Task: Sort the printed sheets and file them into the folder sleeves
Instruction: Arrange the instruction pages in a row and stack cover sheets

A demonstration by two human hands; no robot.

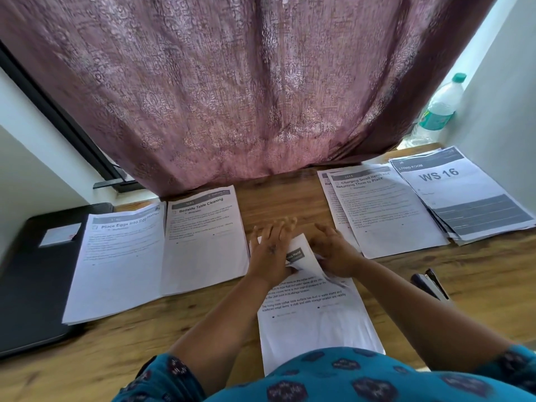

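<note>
A stack of printed sheets lies on the wooden table right in front of me. My left hand lies flat on its top left corner with fingers spread. My right hand grips the top edge of the uppermost sheet, which curls up and back. To the left lie two sorted piles, "Place Eggs into Egg Holder" and "Bedside Table Cleaning". On the right lie "Charging Small Items" and a thick "WS 16" pile. The black folder rests at the far left.
A patterned pink curtain hangs down to the table's back edge. A plastic water bottle stands at the back right corner. A dark stapler lies right of my right forearm. White walls close in on both sides.
</note>
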